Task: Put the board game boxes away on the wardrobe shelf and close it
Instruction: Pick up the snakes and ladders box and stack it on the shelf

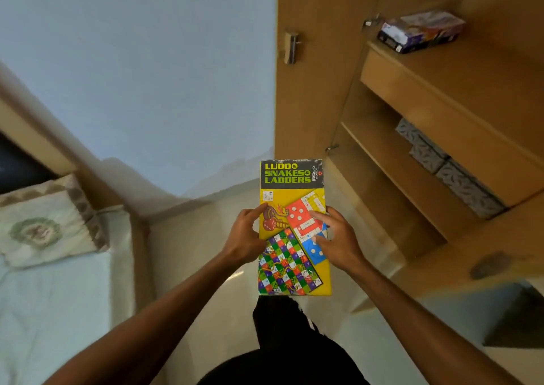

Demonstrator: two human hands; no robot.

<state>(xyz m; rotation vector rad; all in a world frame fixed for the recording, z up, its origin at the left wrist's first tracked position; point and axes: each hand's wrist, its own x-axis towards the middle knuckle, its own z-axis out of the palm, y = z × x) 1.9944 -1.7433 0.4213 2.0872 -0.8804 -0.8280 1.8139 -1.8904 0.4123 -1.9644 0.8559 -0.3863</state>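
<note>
I hold a yellow Ludo and Snakes and Ladders box flat in front of me, above the floor. My left hand grips its left edge with the thumb on the lid. My right hand grips the right edge, fingers curled over the lid. The wardrobe stands open to the right. A second game box, purple and white, lies on its upper shelf.
The open wardrobe door with a metal handle stands just beyond the box. Grey patterned storage boxes fill a lower shelf. A bed with a pillow lies at the left. Pale floor stretches below.
</note>
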